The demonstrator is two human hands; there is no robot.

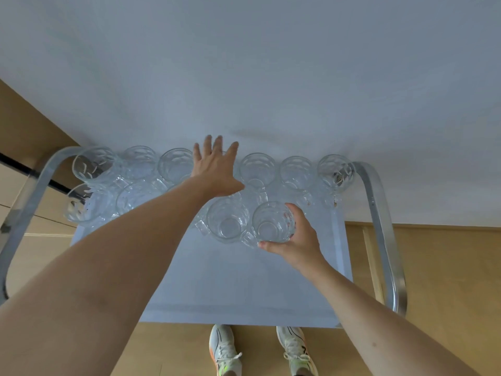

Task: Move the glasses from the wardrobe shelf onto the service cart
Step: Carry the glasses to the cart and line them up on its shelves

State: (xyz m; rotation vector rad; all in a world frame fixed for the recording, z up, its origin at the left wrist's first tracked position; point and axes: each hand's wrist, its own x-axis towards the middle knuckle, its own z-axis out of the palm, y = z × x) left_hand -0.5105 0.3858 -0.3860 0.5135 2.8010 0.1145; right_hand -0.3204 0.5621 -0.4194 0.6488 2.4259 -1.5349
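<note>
The service cart (244,280) stands against a pale wall (271,63), its flat top surface seen from above, with curved metal handles (385,234) rising at the 9 and 3 o'clock sides.

Glasses on the cart top:
- A back row of clear, dimpled, handled glasses runs along the 12 o'clock edge, from a far-left glass (93,165) to a far-right glass (336,172).
- A second row lies just nearer, at 9 to 10 o'clock, partly hidden by the left forearm.
- A single glass (227,221) stands upright near the centre, just beside the held glass.

Right hand (295,240): the fingers and thumb are curled round the held glass (272,222), gripping its wall from the 4 o'clock side. The glass is upright, mouth up, at the front of the group. Contact between its base and the cart top cannot be determined.

Left hand (217,166): the fingers (207,145) are straight and spread, palm down, above the back row at 12 o'clock. It holds nothing.

Two light sneakers (225,351) show on the wooden floor (447,280) at 6 o'clock, below the cart edge.
</note>
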